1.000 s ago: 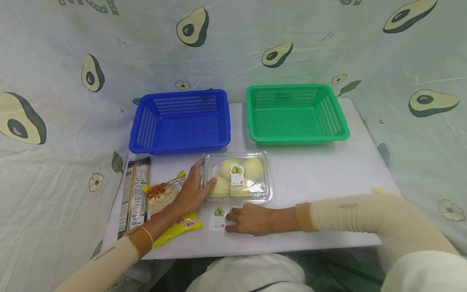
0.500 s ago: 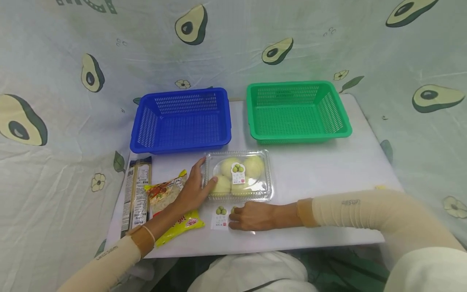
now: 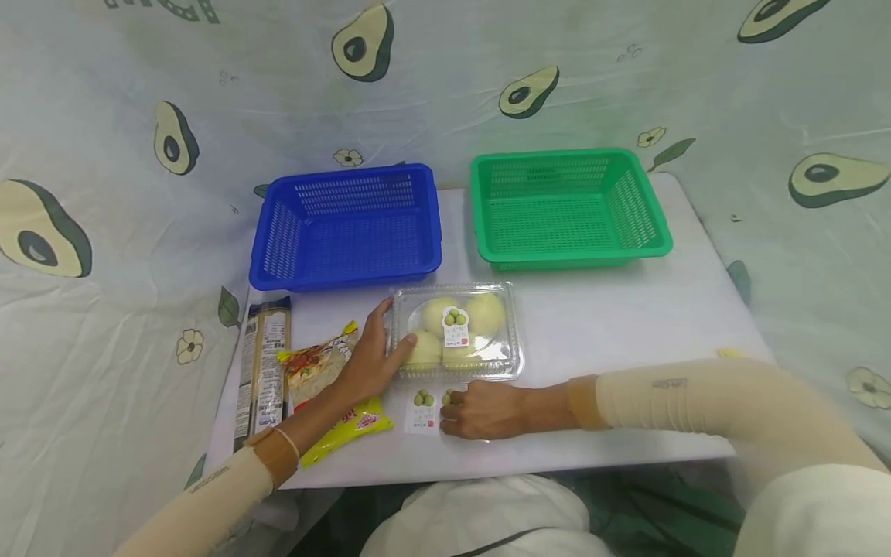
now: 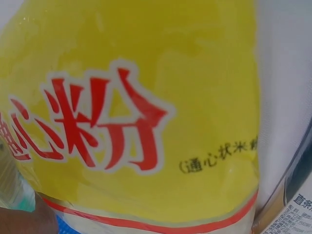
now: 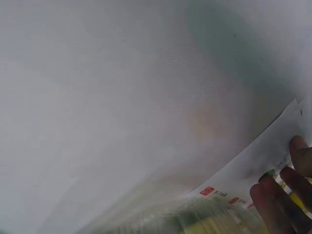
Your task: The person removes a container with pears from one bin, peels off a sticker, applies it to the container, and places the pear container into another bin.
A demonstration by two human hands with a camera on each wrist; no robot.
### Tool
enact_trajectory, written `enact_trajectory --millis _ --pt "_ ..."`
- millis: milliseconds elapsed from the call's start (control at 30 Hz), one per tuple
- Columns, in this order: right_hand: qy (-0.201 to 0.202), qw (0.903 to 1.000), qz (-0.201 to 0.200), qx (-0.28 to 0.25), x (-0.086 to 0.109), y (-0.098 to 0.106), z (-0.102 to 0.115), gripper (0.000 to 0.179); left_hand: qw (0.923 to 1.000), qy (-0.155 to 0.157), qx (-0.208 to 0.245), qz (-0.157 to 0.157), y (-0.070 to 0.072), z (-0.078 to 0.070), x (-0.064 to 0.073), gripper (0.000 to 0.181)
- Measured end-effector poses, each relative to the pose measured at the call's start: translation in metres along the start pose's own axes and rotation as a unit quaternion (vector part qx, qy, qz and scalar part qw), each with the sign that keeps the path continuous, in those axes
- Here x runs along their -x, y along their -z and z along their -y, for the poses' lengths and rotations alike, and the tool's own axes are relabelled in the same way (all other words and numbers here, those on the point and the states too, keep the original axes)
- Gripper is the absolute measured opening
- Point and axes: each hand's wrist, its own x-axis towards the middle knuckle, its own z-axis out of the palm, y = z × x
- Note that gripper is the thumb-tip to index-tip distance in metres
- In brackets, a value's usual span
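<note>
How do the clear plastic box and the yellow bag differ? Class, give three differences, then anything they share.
The clear box is see-through, while the yellow bag is largely printed. The box sits roughly square to the white table; the bag lies slanted. The left hand touches the box, whereas the left forearm crosses above the bag. Both rest on the table.

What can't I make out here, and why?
Head: middle of yellow plastic bag, behind left forearm.
Head: part of white paper label sheet, under the right-hand grip.
Head: fine print on white label on clear plastic box, too small.
Right wrist: most of that grip, past the right edge.
</note>
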Motion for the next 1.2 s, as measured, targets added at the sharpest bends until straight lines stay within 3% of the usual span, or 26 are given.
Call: enact_trajectory --millis 467,767,1000,1200 --pt "-0.008 0.9996 -0.006 0.026 0.006 -0.006 0.004 0.008 1.0 -0.002 0.001 0.0 0.003 -0.001 0.0 0.089" --pt "-0.019 0.9994 0.026 0.015 0.007 0.001 0.003 0.019 1.0 0.003 0.0 0.0 0.004 -0.002 -0.004 0.088" --pt "-0.02 0.9979 0.057 -0.023 0.004 0.007 -0.003 0.026 1.0 0.005 0.003 0.003 0.003 -0.001 -0.003 0.088" --pt "-0.017 0.9993 0.033 -0.01 0.003 0.005 0.0 0.017 1.0 0.001 0.004 0.003 0.002 0.002 -0.002 0.088"
